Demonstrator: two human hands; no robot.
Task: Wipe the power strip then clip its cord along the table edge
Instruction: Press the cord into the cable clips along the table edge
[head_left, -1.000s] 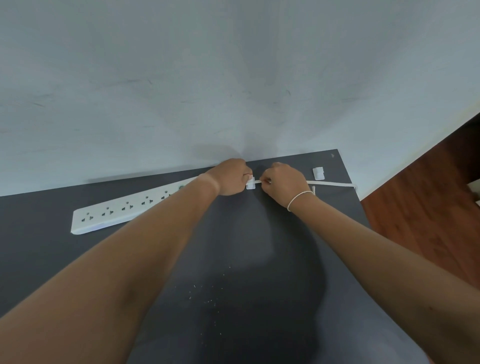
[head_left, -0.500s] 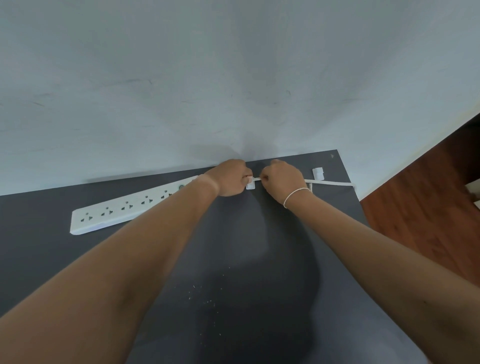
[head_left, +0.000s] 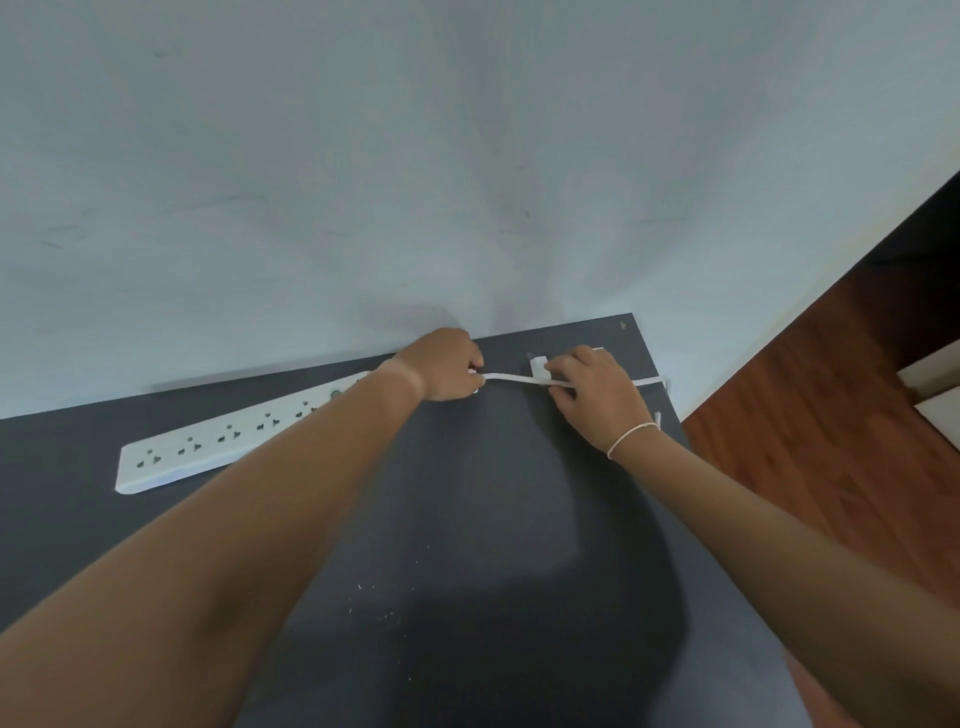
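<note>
Where fingers (head_left: 563, 385) pinch, cord (head_left: 511, 379) between.

The power strip (head_left: 223, 444) is showing smooth white plastic with a faint sheen. Its cord (head_left: 511, 378) is looking like flat white plastic. The table (head_left: 467, 519) is showing a matt dark grey top, dotted with pale crumbs. The wall (head_left: 415, 156) is looking matt and painted, the floor (head_left: 831, 415) like glossy reddish wood.
</note>
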